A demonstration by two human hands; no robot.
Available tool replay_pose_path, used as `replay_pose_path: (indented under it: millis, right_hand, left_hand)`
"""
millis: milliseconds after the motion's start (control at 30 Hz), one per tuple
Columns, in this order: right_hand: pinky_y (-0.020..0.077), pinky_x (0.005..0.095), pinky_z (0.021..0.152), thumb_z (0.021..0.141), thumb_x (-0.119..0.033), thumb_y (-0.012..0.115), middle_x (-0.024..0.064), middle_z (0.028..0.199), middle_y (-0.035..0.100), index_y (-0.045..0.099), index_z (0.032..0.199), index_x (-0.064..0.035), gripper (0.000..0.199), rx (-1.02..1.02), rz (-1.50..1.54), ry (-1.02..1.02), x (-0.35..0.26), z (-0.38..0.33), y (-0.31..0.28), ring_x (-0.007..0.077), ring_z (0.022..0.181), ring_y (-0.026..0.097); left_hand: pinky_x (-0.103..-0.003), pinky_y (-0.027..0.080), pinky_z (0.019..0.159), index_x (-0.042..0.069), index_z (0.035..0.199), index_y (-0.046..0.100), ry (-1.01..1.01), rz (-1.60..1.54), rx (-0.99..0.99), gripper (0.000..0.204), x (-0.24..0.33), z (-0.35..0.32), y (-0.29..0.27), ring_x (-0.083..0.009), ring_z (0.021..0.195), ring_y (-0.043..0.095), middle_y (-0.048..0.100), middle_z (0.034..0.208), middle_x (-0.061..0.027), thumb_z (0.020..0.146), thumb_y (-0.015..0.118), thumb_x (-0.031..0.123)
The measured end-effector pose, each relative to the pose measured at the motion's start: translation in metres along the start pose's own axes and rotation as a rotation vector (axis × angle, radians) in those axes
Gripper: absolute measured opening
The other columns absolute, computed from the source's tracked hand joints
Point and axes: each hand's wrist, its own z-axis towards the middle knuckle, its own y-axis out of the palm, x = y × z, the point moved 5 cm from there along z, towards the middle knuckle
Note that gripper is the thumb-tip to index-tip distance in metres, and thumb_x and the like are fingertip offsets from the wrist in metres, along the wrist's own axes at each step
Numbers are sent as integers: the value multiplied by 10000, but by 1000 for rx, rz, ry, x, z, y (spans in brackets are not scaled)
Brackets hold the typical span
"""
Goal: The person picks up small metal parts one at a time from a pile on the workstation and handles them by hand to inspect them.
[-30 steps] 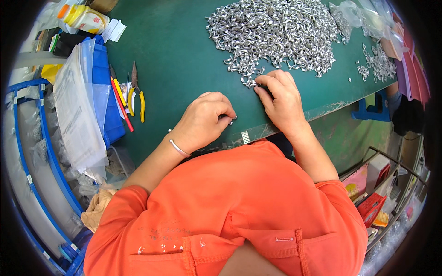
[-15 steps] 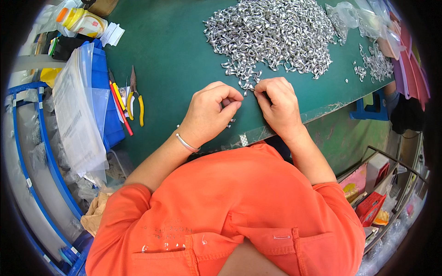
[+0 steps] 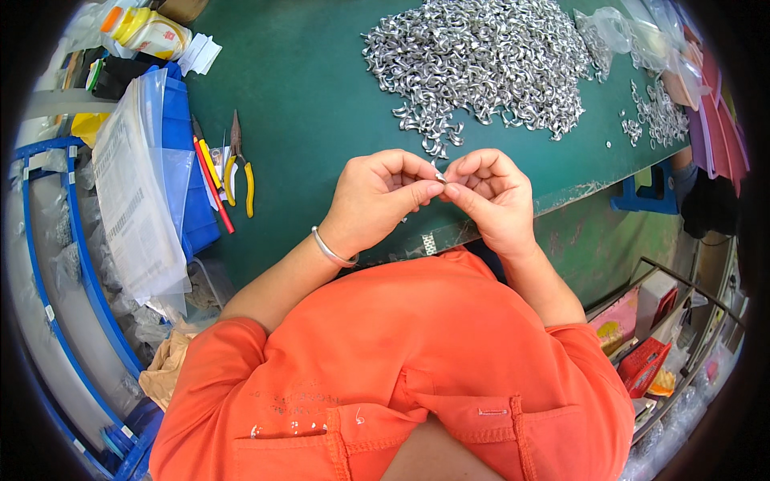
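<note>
Both hands are working together just above the near edge of the green table [image 3: 321,88]: the left hand [image 3: 377,200] and the right hand [image 3: 489,200] are meeting fingertip to fingertip, pinching one small silver clip [image 3: 439,178] between them. Judging by what is lying about, most of the work is still waiting: a big pile [image 3: 481,64] of like silver pieces is spreading across the far middle of the table, while only a small heap [image 3: 658,112] is sitting at the far right, and whether that heap is finished pieces I cannot tell. As for packages, a clear plastic bag [image 3: 132,192] with dark print is draping over a blue bin [image 3: 180,168] at the left; a yellow-and-white bottle [image 3: 148,32] with an orange cap is lying at the far left corner beside white paper slips [image 3: 196,54]; clear bags [image 3: 609,28] are lying at the far right. Yellow-handled pliers [image 3: 238,164] are resting beside the bin.
</note>
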Motion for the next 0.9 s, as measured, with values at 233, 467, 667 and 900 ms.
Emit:
replay_pose_path:
  millis: [233, 467, 667, 900]
  right_hand:
    - [529, 275, 810, 836, 112, 634, 120, 967, 631, 541, 945, 8, 177, 2, -237, -258, -5, -9, 5, 152, 911, 629]
    - [525, 286, 802, 837, 114, 624, 145, 1010, 619, 538, 976, 6, 196, 35, -447, -437, -12, -14, 10, 179, 921, 628]
    - [534, 300, 805, 833, 128, 627, 163, 1017, 618, 517, 1000, 15, 230, 17, -361, -411, -12, -15, 9, 195, 929, 632]
    - [542, 297, 779, 817, 134, 649, 169, 978, 628, 516, 952, 8, 227, 73, -392, -508, -18, -17, 10, 201, 897, 642]
  left_hand:
    - [-201, 504, 633, -27, 909, 671, 77, 95, 7, 93, 5, -3, 1, -75, 725, 606, 657, 858, -45, 829, 711, -3]
    - [-202, 508, 653, -32, 915, 674, 234, 211, -34, 85, 11, -6, 5, -78, 779, 604, 635, 935, -58, 834, 698, -21]
    - [-209, 514, 642, -38, 924, 674, 227, 127, -42, 87, 9, -6, 5, -85, 766, 607, 637, 936, -68, 838, 686, -35]
    - [-222, 538, 664, -50, 974, 674, 159, 62, -40, 124, 7, -6, 5, -110, 756, 634, 646, 938, -82, 851, 671, -36]
